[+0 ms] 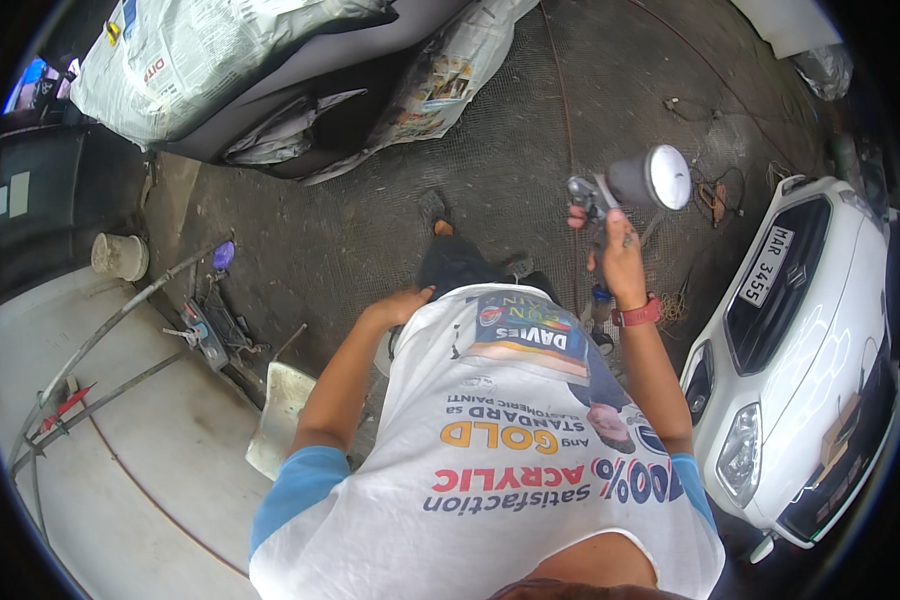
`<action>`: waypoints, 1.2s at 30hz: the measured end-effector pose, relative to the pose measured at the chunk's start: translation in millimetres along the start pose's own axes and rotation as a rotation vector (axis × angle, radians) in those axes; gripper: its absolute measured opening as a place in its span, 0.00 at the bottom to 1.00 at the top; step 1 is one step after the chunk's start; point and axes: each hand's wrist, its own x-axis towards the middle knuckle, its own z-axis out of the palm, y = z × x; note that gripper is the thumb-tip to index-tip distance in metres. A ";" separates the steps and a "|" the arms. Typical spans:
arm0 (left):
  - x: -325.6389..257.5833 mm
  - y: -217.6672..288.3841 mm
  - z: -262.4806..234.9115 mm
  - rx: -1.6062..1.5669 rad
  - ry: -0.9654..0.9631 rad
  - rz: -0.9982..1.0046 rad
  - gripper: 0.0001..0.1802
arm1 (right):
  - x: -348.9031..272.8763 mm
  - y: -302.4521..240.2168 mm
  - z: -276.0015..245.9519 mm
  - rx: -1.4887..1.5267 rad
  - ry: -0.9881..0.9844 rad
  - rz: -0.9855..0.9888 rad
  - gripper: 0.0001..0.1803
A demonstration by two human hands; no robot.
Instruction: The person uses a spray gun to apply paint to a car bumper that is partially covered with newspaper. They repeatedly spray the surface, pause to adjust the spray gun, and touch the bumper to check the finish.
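Note:
My right hand (622,258) is raised out in front of me on the right, its fingers wrapped round the handle of a spray gun (592,197). A round paint cup (650,180) with a pale, whitish end is fixed to the gun and tips toward the right. My left hand (404,307) rests at my left hip, against the dark trousers (467,262) by the shirt's hem. Its visible fingers lie flat with nothing in them; some are hidden.
Ahead stands a grey vehicle body (320,70) masked with newspaper (215,70). A white car (810,340) is parked at right. Thin hoses (560,80) cross the dark floor (320,215). At left are a bucket (120,256), a metal pole (120,318) and a pale chair (282,415).

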 end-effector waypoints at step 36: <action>-15.4 48.6 -377.4 0.510 1.313 0.861 0.36 | 199.1 -169.2 314.6 -0.083 -0.276 -0.214 0.36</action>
